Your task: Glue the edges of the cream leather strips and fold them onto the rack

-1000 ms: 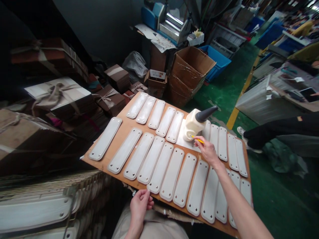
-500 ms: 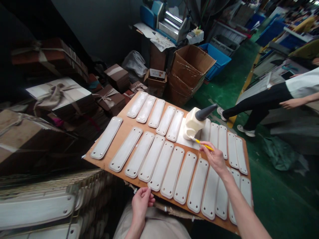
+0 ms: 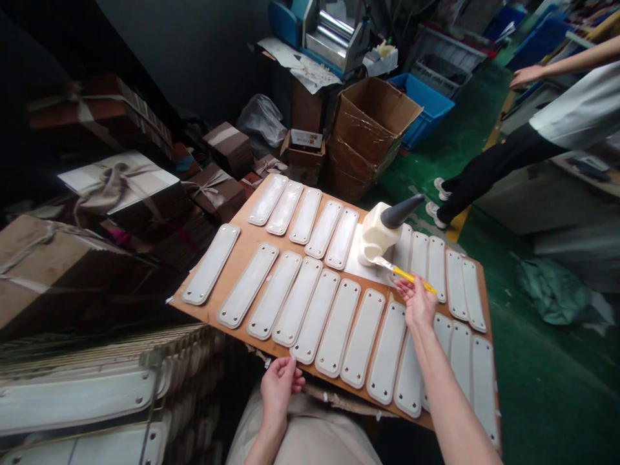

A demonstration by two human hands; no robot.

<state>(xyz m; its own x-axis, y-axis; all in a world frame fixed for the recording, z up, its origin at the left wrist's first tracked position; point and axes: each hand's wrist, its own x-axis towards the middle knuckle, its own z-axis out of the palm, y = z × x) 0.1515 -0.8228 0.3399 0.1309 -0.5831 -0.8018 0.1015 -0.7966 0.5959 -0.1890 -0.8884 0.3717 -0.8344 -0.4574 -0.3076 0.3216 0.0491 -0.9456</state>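
Note:
My right hand [image 3: 417,303] grips a small paintbrush [image 3: 404,274] with a yellow handle. The brush's bristle end is at the open mouth of a cream plastic container [image 3: 376,229] with a dark grey cone-shaped spout. My left hand [image 3: 281,385] is curled at the near edge of a brown board [image 3: 220,284], thumb and forefinger together by the lower corner of a pale strip [image 3: 316,316]. Whatever those fingers pinch, if anything, is hidden. Several such pale strips with rounded corners and metal studs lie in two rows on the board. Under the container is a white sheet [image 3: 356,268].
At lower left a wire rack [image 3: 155,361] holds more pale strips. Tied stacks [image 3: 121,181] stand on the left. Beyond the board are a cardboard box [image 3: 361,135], a blue crate [image 3: 426,106] and a roller machine [image 3: 329,35]. A person [image 3: 571,110] is at upper right.
My right hand has shifted slightly right, and the brush now lies at a steeper slant by the container's mouth. My left hand stays at the board's edge. The other person has moved and stretched out an arm.

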